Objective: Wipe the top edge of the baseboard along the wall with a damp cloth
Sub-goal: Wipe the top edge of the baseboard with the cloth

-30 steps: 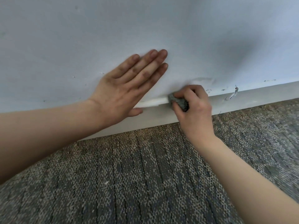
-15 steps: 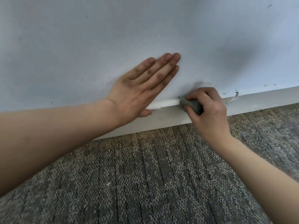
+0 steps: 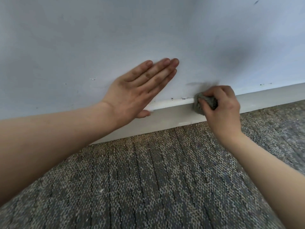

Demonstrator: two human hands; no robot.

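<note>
Entry: the small wadded grey cloth (image 3: 198,107) now sits on the rounded top edge (image 3: 173,101) of the white painted baseboard (image 3: 173,114), partly draped over its face. It is bunched under the curled fingers (image 3: 214,92) of the right hand (image 3: 221,111), which grip it from above with the thumb below. Change over the last second: cloth and right hand have travelled along the edge, away from the left hand (image 3: 137,93). A second ago the cloth lay just beside the left thumb; now a bare length of top edge shows between that thumb and the cloth. The left fingers (image 3: 161,70) remain straight and together, palm flat on the pale blue-grey wall (image 3: 99,38) above the baseboard, holding nothing. I read this as a brace. The right hand and cloth are slightly blurred, so I judge the stroke to be in progress. A few dark specks (image 3: 172,98) sit at the wall–baseboard seam on the thumb side of the cloth, on the length just passed; I cannot tell whether they are dirt or chipped paint. Beyond the right knuckles the baseboard runs on, apparently unwiped. Below both wrists lies grey striped carpet (image 3: 148,179). My judgement: the task is partway done, and the brace hand may soon need shifting.
</note>
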